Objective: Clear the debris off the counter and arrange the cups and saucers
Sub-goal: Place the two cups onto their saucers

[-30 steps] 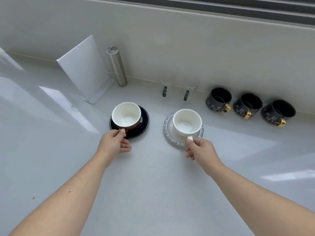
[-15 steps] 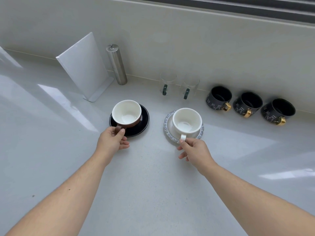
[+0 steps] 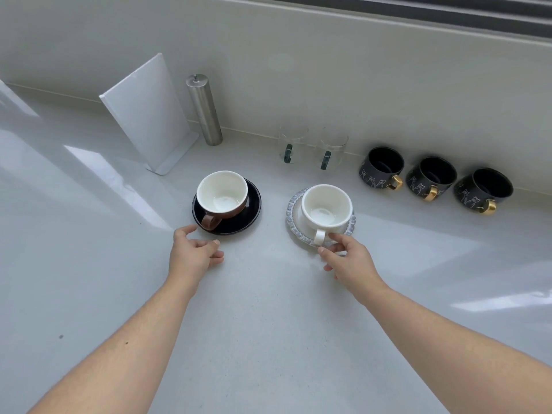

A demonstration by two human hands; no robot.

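Both hands are letting go: left hand (image 3: 192,252) hanging loose, right hand (image 3: 348,258) brushing the white cup's (image 3: 326,206) handle (brittle, slippery).

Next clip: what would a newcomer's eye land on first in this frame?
Two cup-and-saucer sets mid-counter: a brown cup on a black saucer, and to its right a white cup on a blue-patterned saucer. The left hand hovers open just short of the black saucer; the right hand reaches the patterned saucer's near rim by the white handle. Along the back wall stand three black mugs with gold handles.
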